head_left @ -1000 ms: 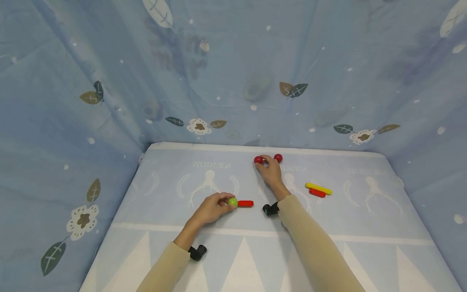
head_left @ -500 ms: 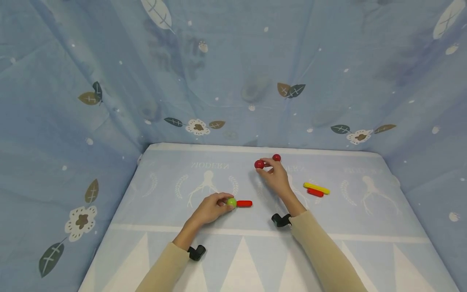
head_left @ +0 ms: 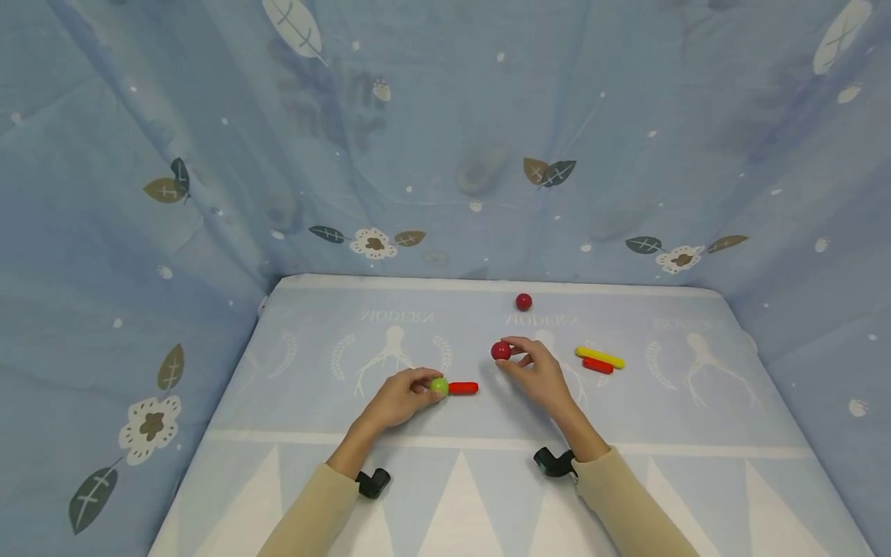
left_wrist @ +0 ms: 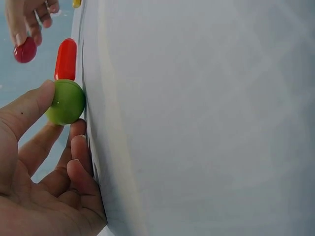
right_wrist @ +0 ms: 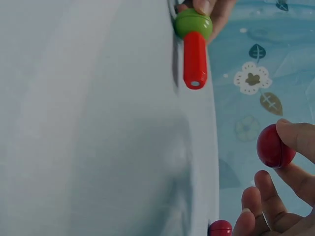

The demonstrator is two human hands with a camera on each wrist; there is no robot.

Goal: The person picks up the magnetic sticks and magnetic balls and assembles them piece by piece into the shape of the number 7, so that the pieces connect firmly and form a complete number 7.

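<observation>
My left hand [head_left: 398,398] pinches a green ball [head_left: 439,387] between thumb and fingertips, low over the table. A short red rod [head_left: 463,387] sticks out from the ball toward the right; its free end [right_wrist: 195,83] shows a small grey disc in the right wrist view. Off to the right and a little farther away, my right hand [head_left: 544,379] holds a red ball [head_left: 500,351] by thumb and fingertips. That red ball [right_wrist: 274,146] appears raised above the tabletop in the right wrist view, with a seam round it and apart from the rod.
A second red ball [head_left: 524,302] lies near the table's far edge. Right of my right hand, a yellow rod [head_left: 600,357] and another short red rod [head_left: 598,367] lie side by side. Patterned blue cloth [head_left: 445,155] hangs behind the table [head_left: 320,418] and at both sides.
My right hand has brought its red ball from near the far edge toward me, away from the second red ball. The left hand keeps its grip on the green ball, almost still.
</observation>
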